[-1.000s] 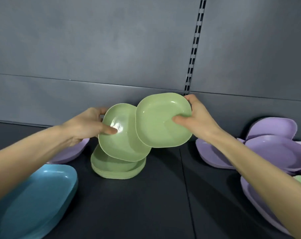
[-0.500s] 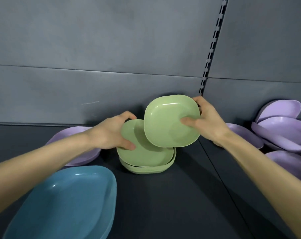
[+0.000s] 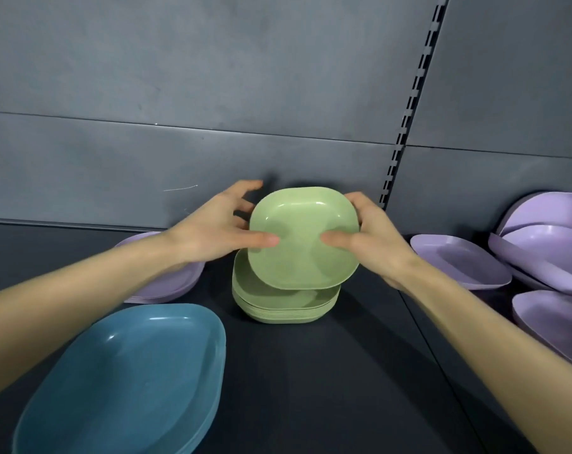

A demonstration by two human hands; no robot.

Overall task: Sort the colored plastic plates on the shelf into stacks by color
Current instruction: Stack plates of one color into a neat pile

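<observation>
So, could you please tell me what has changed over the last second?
The left hand set the first green plate onto the green stack, let go, and now grips the left edge of the second green plate, which the right hand has brought over the stack, tilted. The blue stack and purple plates stayed put.

A green plate [image 3: 302, 244] tilts above the green stack [image 3: 284, 309] (blue stack [image 3: 130, 381] front-left, purple plates [image 3: 458, 260] scattered right).
</observation>
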